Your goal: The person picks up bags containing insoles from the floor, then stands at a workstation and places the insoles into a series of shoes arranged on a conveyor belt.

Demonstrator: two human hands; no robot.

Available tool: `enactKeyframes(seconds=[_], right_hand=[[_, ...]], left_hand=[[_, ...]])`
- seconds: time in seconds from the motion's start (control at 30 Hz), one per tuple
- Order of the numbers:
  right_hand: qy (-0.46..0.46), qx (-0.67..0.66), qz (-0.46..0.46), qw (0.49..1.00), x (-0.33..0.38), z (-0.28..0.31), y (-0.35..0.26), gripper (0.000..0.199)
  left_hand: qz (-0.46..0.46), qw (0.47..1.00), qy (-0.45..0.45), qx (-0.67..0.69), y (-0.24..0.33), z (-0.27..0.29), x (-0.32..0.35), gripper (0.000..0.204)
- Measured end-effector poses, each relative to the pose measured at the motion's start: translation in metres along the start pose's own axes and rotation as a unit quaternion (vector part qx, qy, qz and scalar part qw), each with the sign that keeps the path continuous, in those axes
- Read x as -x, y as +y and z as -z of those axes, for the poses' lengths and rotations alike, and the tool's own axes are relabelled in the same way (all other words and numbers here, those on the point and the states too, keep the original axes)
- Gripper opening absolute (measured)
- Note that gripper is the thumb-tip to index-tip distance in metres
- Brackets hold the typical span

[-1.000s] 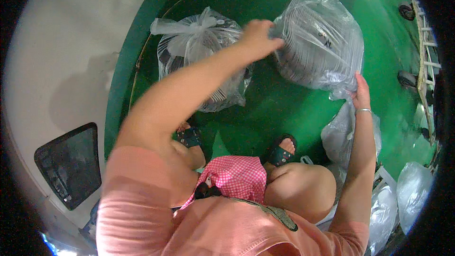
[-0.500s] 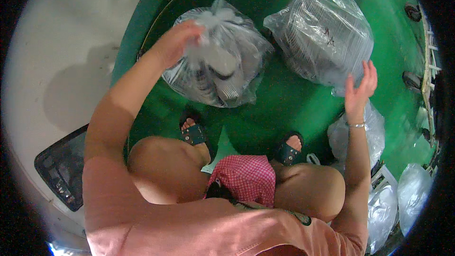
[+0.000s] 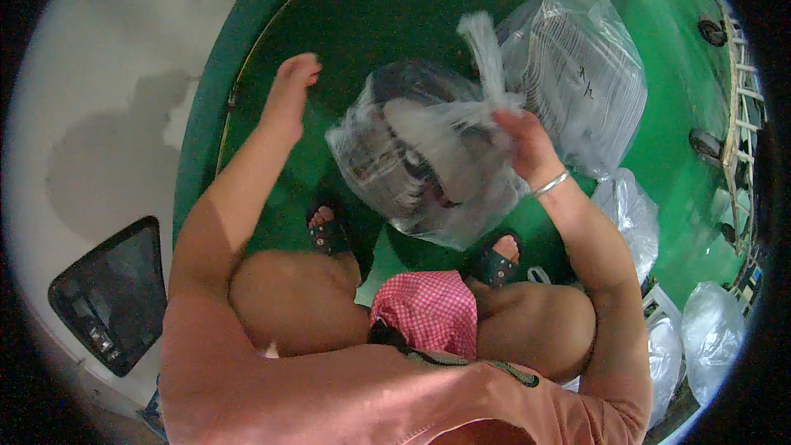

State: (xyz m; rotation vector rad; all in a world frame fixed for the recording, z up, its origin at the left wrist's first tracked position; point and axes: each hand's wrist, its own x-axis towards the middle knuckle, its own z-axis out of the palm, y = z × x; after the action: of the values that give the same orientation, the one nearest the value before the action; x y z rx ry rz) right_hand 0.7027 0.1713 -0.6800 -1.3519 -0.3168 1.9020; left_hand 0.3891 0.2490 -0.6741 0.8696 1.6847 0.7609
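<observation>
My right hand is closed on the bunched, tied neck of a clear plastic bag. Grey rounded pieces and stacked thin parts show through the film. The bag hangs tilted in front of me, and its twisted tail sticks up past my fingers. Away to the left of the bag, my left hand is in the air with nothing in it, its fingers loosely bent and a little blurred. Behind the held bag on the right stands another clear bag, packed with stacked, ribbed pale parts and marked in dark ink; the held bag's neck partly covers it.
Several clear bags, one of them a filled bag, lie at my right. A wheeled metal rack runs along the far right. A dark, glossy panel is at the left on the pale floor. My sandalled feet rest on the green floor.
My left hand has let go of the bag and drawn off left. My right hand has left the far bag and taken the nearer bag's neck, bringing it right and closer to me.
</observation>
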Motion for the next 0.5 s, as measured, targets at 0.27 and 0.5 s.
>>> enactKeyframes(seconds=[0.27, 0.5], right_hand=[[-0.100, -0.321, -0.041, 0.941, 0.005, 0.035, -0.005, 0.036], [-0.095, -0.317, 0.028, 0.943, 0.003, 0.031, -0.006, 0.038]], left_hand=[[0.306, 0.858, -0.243, 0.333, -0.036, -0.015, 0.014, 0.064], [0.184, 0.919, -0.258, 0.233, 0.029, -0.010, 0.035, 0.089]])
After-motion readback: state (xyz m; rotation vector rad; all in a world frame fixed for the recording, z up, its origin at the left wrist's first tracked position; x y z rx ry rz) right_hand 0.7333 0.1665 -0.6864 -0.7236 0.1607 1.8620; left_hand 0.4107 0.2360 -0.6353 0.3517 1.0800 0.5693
